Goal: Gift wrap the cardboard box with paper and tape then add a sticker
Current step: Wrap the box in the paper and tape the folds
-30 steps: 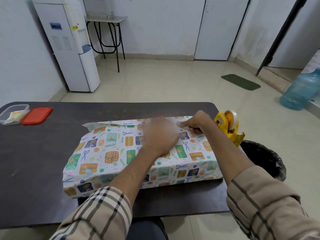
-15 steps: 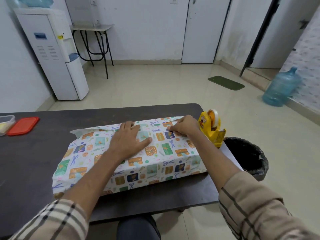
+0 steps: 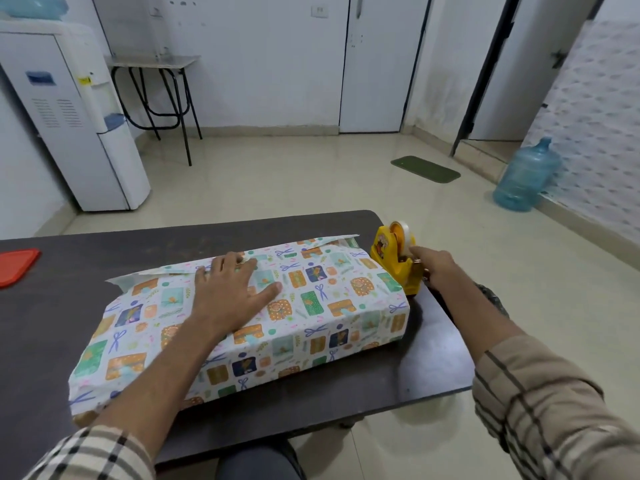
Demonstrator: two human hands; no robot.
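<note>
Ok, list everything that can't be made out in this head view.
1. Cardboard box: head view, covered by the colourful patterned wrapping paper.
2. Clear tape: too thin to see whether the right hand pinches it at the yellow plastic tape dispenser.
3. Paper seam: head view, partly under the flat left hand.
4. Red flat plastic lid: cut off by the left edge.
5. Black bin: mostly behind the right forearm.

white walls [image 3: 263, 60]; beige tiled floor [image 3: 294, 181]; water dispenser [image 3: 74, 123] beside a stool [image 3: 156, 95]
</note>
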